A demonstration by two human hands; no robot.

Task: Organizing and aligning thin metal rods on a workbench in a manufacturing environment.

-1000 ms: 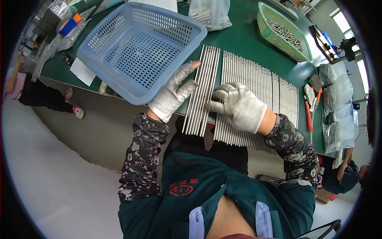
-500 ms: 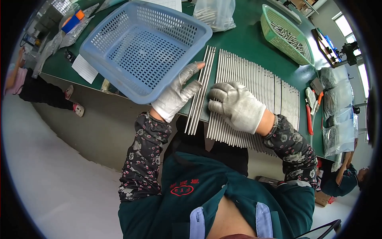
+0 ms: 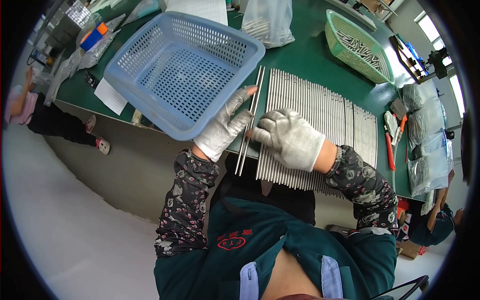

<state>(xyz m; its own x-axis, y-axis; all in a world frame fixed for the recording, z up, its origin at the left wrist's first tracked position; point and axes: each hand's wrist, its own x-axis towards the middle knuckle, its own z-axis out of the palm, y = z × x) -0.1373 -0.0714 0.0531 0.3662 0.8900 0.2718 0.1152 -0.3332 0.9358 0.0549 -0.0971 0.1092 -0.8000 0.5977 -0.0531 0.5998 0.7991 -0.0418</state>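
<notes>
Two thin metal rods (image 3: pixel 244 155) lie side by side near the table's front edge, their lower ends past it. My left hand (image 3: pixel 222 127), in a grey-white glove with a bare fingertip, rests between the blue basket (image 3: pixel 117 82) and these rods. Its thumb and finger are spread against the rods' left side. To their right lies a wide, close row of metal rods (image 3: pixel 330 110). My right hand (image 3: pixel 290 140), gloved too, is over the row's left part with bent fingers. One bare fingertip reaches the two rods; what lies under the fingers is hidden.
At the back stands a clear bag of rods (image 3: pixel 267 25), with a green basket (image 3: pixel 357 47) of short metal parts to its right. Red-handled pliers (image 3: pixel 390 145) and stacked clear bags (image 3: pixel 425 140) lie at the right. Other people are at both sides.
The loose group by my left hand has thinned to two rods, and the row reaches farther left. My right hand has shifted slightly left. My left hand stays beside the basket.
</notes>
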